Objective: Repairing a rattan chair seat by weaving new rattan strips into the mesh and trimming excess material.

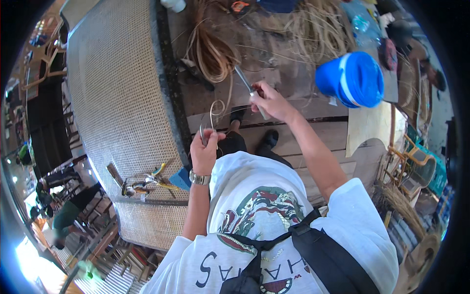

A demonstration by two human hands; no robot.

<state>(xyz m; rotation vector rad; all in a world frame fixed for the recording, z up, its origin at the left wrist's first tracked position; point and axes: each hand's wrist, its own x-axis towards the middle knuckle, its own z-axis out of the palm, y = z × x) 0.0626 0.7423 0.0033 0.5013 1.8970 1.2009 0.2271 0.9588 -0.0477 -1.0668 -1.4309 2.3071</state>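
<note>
Wooden floorboards (313, 127) lie beneath both hands. Right hand (270, 102) closes its grip on a slim grey metal blade (243, 78), long axis slanting up-left from the fist. Left hand (205, 147) pinches a pale cane strip (215, 109), looping just above it.

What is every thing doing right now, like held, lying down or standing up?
Left hand: closed, pinching a thin cane strip.
Cane strip: curled, held between both hands.
Right hand: closed around a metal blade.
Blue bucket: lying on its side on the floor.
Woven cane panel: lying flat.
Hand tools: lying on the panel, untouched.
</note>
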